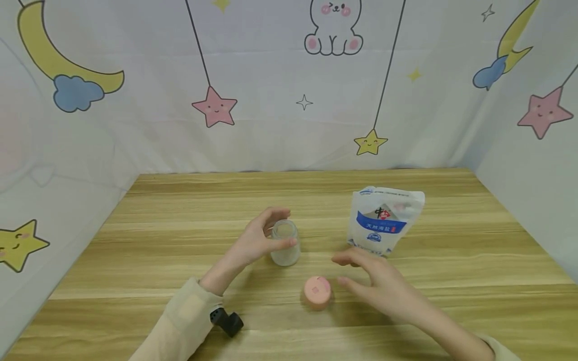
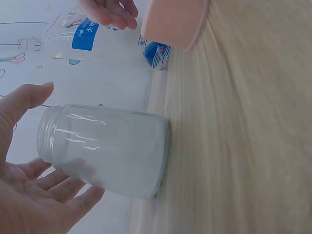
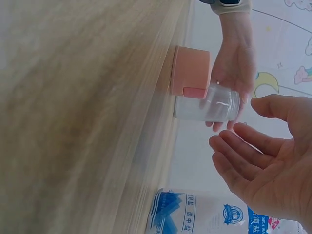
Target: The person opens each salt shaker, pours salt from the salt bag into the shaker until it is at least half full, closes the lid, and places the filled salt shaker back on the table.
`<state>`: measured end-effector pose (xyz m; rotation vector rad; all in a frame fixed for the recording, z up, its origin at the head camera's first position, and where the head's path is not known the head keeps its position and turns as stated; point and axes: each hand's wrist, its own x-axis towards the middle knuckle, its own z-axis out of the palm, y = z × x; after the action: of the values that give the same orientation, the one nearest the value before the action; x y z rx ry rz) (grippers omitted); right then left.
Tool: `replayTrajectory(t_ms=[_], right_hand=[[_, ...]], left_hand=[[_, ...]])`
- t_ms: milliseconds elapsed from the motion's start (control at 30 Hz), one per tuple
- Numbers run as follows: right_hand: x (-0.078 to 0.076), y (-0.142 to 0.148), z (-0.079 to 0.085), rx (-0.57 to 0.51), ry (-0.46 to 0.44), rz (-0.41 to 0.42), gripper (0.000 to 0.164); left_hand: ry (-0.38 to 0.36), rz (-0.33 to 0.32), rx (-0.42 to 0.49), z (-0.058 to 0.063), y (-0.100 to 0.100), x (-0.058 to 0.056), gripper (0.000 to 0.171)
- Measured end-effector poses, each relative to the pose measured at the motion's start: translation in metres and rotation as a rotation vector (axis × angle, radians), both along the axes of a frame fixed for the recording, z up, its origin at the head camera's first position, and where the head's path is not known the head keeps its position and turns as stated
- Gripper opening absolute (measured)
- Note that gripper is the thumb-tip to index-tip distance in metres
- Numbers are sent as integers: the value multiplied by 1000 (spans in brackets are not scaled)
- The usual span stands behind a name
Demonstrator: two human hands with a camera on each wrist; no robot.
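A clear glass jar (image 1: 285, 253) with a bare threaded neck stands upright on the table. My left hand (image 1: 259, 238) is around it, thumb on the near side and fingers behind. In the left wrist view a gap shows between that thumb and the jar (image 2: 107, 151). A pink jar lid (image 1: 317, 292) with a darker pink tab sits nearer me, right of the jar. Just right of the lid hovers my right hand (image 1: 384, 286), fingers loosely bent, holding nothing. Behind it stands a white and blue bag of sea salt (image 1: 384, 218).
A wooden table (image 1: 189, 200) carries everything. White cloth (image 1: 271, 140) with stars and moons hangs behind it and at both sides. A black device (image 1: 227, 322) is at my left wrist, by the cuff.
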<state>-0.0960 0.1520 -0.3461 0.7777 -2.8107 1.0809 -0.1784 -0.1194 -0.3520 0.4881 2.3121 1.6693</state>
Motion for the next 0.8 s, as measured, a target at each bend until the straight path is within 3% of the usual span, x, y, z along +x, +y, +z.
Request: replayTrajectory(t_ms=[433,800], right_hand=[[1,9,-6,2,63,-31,29],[5,20,-7,40,79,-61,35]], left_hand=[[65,35,-28,2,3,4,71],[139,51,12,5,6,7,67]])
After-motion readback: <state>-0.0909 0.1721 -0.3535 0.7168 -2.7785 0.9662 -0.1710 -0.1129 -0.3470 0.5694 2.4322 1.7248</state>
